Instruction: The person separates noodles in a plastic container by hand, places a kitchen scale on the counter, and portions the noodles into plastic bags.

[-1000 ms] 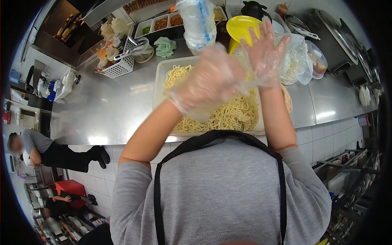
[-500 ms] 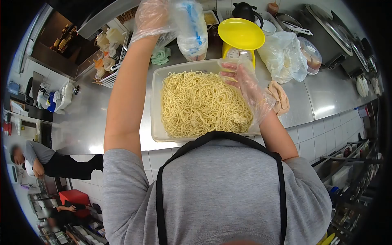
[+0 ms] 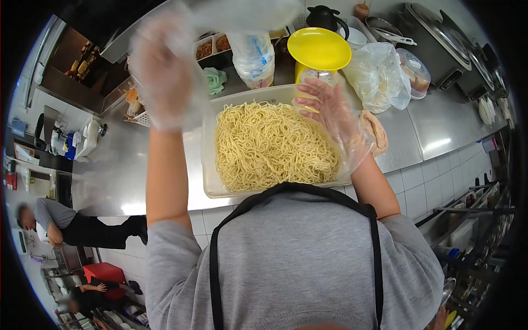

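Raised over the left part of the counter (image 3: 110, 176), the left hand (image 3: 164, 74), gloved in clear plastic, is badly blurred; I cannot tell how far it is open, or whether it has hold of the translucent plastic (image 3: 247, 14) smeared across the top of the view. From this hand the noodles (image 3: 275, 146) lie to the right and nearer the counter's front edge, well apart from it. They are heaped in a pale tray (image 3: 209, 173) whose long axis runs left to right, roughly along that front edge. Behind the tray is a clear plastic bundle (image 3: 254, 60) with blue printing, its letters illegible. A small dark mark shows on the tray's rear rim, too small to read. Right of the bundle stands a yellow scale (image 3: 319, 49); the figures on its dial (image 3: 317, 75) cannot be made out

The right hand (image 3: 330, 107), also gloved, is over the tray's rear right corner, fingers apart and a little bent, with nothing visible in its grasp. It is the nearer hand: the noodles lie just to its left and toward the counter's front edge. Beyond it, a beige cloth (image 3: 375, 132) lies beside the tray, and a pale plastic bag (image 3: 379, 77) farther back shows no readable writing
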### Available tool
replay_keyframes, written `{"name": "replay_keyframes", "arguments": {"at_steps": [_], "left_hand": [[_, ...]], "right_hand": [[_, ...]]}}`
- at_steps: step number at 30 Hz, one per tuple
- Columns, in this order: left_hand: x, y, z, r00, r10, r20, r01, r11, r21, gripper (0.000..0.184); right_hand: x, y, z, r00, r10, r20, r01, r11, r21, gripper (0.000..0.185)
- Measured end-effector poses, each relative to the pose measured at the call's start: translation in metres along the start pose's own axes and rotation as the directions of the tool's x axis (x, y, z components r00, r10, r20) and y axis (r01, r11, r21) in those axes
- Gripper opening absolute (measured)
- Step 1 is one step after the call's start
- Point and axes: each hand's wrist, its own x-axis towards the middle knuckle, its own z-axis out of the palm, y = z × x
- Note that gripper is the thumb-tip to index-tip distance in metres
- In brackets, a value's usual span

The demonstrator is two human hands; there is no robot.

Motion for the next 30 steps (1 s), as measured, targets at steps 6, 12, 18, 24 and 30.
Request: {"name": "replay_keyframes", "arguments": {"at_steps": [6,12,18,24,30], "left_hand": [[-0.155,0.009,-0.007,0.586,0.183,0.79,-0.294,0.956,-0.003,0.029],[-0.199,-0.003,-0.015,0.575,0.086,0.813,-0.262,0.961,0.084,0.029],[-0.167,0.002,-0.023,0.557,0.0,0.83,-0.15,0.984,0.101,0.035],[-0.098,0.019,-0.034,0.67,-0.595,0.445,0.739,0.471,-0.482,0.064],[-0.077,0.038,0.008,0.518,-0.565,0.643,0.783,0.615,-0.091,0.056]], "right_hand": [[0.003,-0.016,-0.023,0.993,-0.081,0.085,0.049,0.943,0.329,0.079],[-0.002,-0.033,0.003,0.995,0.094,0.01,-0.089,0.96,-0.264,0.07],[-0.014,-0.033,0.002,0.987,0.103,0.126,-0.042,0.91,-0.413,0.039],[-0.049,-0.069,0.053,0.784,-0.394,0.479,0.62,0.473,-0.626,0.014],[-0.06,-0.076,0.078,0.556,-0.444,0.703,0.767,-0.052,-0.64,0.014]]}}
